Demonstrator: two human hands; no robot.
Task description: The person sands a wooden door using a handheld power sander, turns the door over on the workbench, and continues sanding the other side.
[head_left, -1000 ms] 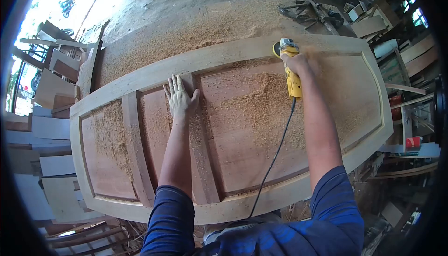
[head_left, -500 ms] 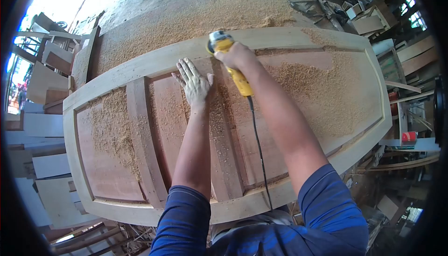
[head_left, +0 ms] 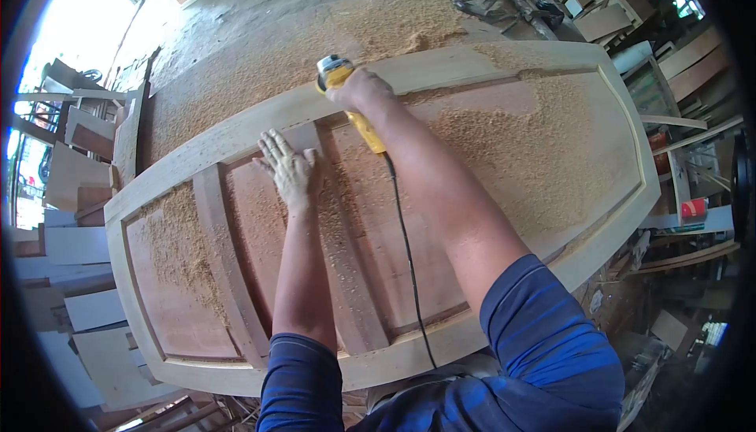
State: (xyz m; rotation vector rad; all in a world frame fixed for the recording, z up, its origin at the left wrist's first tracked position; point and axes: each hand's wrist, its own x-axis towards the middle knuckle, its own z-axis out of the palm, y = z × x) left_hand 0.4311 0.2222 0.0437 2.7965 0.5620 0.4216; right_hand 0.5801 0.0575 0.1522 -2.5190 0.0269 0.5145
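A large wooden panel door (head_left: 441,347) lies flat before me, with a pale outer frame and darker crosspieces and panels. My right hand (head_left: 361,90) is wrapped round a yellow angle grinder (head_left: 367,134), whose grey head is over the far frame rail. The disc is mostly hidden beneath the head. From the tool's rear a black cord (head_left: 407,247) runs back across the door toward my body. My left hand (head_left: 290,172) holds nothing; its dusty fingers are stretched out over a middle panel beside the dark crosspiece (head_left: 344,266).
Sawdust and shavings (head_left: 504,144) cover parts of the panels and the board (head_left: 260,62) beyond the door. Offcut boards (head_left: 79,244) are stacked at the left. A dark metal tool or stand (head_left: 512,8) lies at the far right, and a red can (head_left: 693,209) stands among scrap wood.
The grinder and both hands have shifted left in view, with the left hand also lower. The camera view has turned slightly. The right hand still grips the grinder.
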